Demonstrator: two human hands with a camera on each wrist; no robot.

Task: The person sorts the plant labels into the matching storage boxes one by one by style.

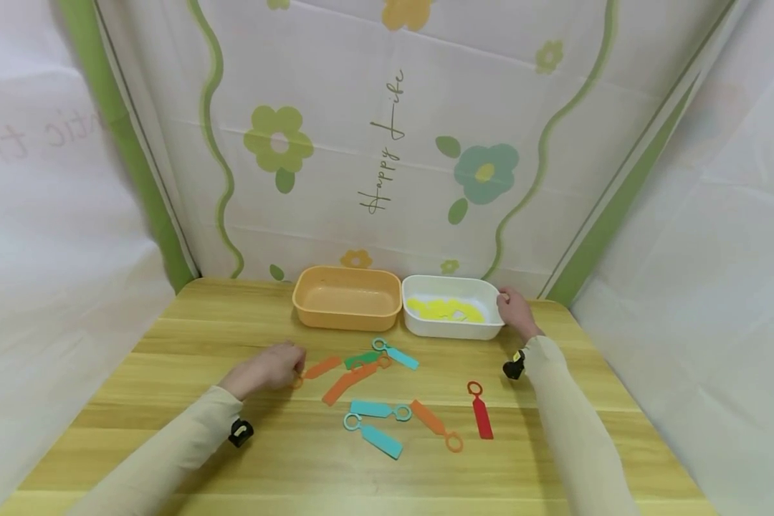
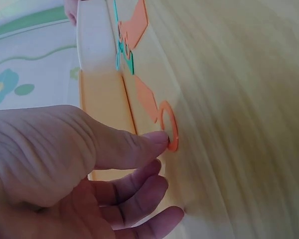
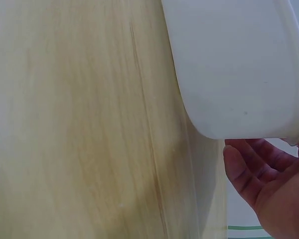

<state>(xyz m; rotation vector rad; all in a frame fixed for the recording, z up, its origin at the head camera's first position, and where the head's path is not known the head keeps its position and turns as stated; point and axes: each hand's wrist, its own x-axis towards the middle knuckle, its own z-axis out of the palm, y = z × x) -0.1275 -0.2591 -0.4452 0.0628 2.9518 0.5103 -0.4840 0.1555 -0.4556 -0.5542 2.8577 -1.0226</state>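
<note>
My left hand (image 1: 271, 369) is at the ring end of an orange ring-ended tag (image 1: 322, 368) on the table. In the left wrist view the thumb and a mostly hidden forefinger pinch that orange ring (image 2: 175, 130), while the other fingers curl below. At the back right, my right hand (image 1: 514, 312) grips the right end of a white bin (image 1: 451, 330), which holds several yellow pieces (image 1: 445, 309). In the right wrist view the fingers (image 3: 239, 172) curl at the end wall of the bin; the thumb is mostly out of view.
An orange bin (image 1: 347, 320) stands against the left side of the white one. Nearer lie a green tag (image 1: 362, 360), an overlapping orange tag (image 1: 350, 383), light-blue tags (image 1: 380, 440), another orange tag (image 1: 428, 417) and a red tag (image 1: 482, 418). Printed curtains surround the wooden table (image 1: 232, 459).
</note>
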